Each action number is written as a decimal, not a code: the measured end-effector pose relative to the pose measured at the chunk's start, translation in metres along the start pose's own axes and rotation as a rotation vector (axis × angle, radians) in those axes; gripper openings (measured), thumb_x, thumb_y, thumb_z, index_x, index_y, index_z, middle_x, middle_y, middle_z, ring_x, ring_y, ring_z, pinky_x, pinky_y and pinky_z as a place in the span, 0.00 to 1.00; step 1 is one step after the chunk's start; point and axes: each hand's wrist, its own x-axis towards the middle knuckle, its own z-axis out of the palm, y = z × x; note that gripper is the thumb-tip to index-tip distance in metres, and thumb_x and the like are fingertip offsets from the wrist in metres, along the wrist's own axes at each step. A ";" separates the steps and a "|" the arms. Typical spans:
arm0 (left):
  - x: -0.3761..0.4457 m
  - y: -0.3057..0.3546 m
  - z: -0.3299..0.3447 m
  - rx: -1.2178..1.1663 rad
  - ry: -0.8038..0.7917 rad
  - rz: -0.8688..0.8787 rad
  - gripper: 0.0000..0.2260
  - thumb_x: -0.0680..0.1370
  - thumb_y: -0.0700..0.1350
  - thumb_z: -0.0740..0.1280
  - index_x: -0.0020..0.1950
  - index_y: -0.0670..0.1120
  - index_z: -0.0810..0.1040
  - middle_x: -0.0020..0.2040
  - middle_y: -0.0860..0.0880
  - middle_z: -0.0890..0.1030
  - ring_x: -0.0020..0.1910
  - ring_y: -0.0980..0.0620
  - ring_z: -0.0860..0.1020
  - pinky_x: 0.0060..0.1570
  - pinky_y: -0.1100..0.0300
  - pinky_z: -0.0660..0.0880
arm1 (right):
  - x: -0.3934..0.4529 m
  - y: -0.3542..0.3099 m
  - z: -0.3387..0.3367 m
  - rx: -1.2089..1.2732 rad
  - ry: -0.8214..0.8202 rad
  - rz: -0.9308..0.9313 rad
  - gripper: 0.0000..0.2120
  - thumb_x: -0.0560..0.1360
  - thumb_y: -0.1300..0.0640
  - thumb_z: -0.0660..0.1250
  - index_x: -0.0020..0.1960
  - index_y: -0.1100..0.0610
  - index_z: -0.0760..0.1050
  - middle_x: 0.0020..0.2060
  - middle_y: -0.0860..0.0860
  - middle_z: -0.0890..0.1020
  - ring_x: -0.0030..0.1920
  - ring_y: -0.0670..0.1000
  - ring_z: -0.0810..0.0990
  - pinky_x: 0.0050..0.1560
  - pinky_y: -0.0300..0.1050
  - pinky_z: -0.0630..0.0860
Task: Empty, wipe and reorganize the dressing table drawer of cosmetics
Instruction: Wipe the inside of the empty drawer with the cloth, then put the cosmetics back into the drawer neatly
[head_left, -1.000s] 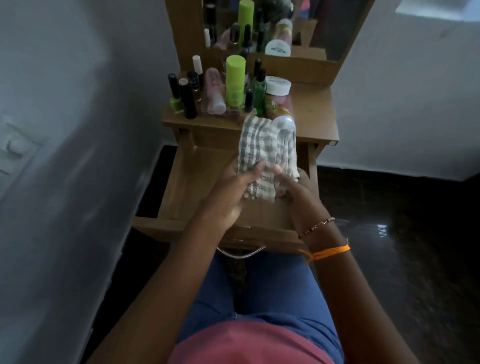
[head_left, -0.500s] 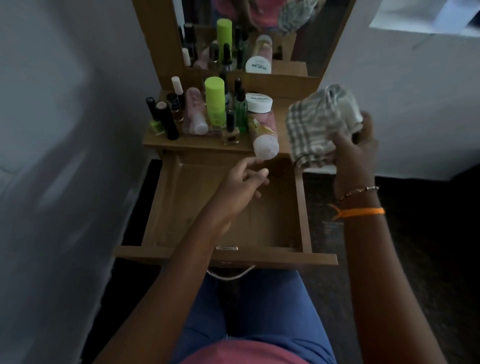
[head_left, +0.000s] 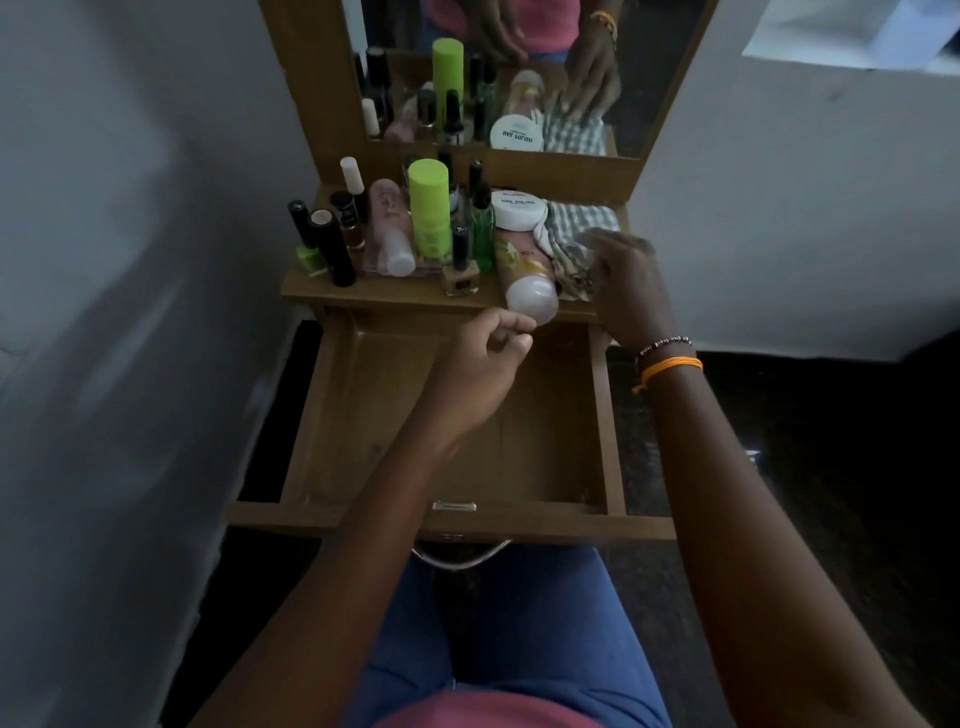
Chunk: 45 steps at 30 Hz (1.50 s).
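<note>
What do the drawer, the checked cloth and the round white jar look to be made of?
Drawer: wood or wood laminate, brown with visible grain and a dull sheen. Checked cloth: soft woven fabric, matte, lying crumpled in folds on the tabletop. Round white jar: probably plastic, smooth and slightly glossy, with a printed lid.

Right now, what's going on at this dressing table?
A person sits at the table with the drawer pulled out and nothing showing in it. The cosmetics, such as the green bottle and the nail polish jar, stand on the tabletop. The right hand hovers open over the checked cloth lying there. The left hand, loosely curled, reaches toward the lying tube.
</note>
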 end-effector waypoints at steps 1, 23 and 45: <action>0.003 -0.001 0.001 0.000 0.013 0.013 0.08 0.79 0.42 0.62 0.55 0.51 0.77 0.44 0.57 0.76 0.43 0.61 0.74 0.47 0.63 0.72 | -0.001 0.003 0.004 -0.006 -0.071 -0.024 0.18 0.77 0.62 0.54 0.63 0.60 0.74 0.63 0.59 0.76 0.63 0.60 0.73 0.63 0.55 0.71; -0.001 -0.009 -0.008 0.038 0.066 -0.011 0.09 0.80 0.43 0.61 0.58 0.49 0.77 0.51 0.55 0.76 0.52 0.57 0.75 0.43 0.68 0.69 | 0.072 -0.044 0.013 -0.058 -0.235 0.038 0.20 0.77 0.55 0.61 0.67 0.58 0.68 0.65 0.59 0.73 0.65 0.59 0.69 0.65 0.49 0.63; -0.002 -0.034 -0.013 -0.024 0.109 -0.069 0.08 0.79 0.42 0.61 0.52 0.51 0.78 0.49 0.54 0.77 0.45 0.56 0.76 0.41 0.65 0.71 | 0.000 -0.047 -0.038 0.589 -0.177 0.027 0.22 0.66 0.54 0.70 0.57 0.55 0.69 0.57 0.49 0.73 0.57 0.51 0.72 0.55 0.51 0.74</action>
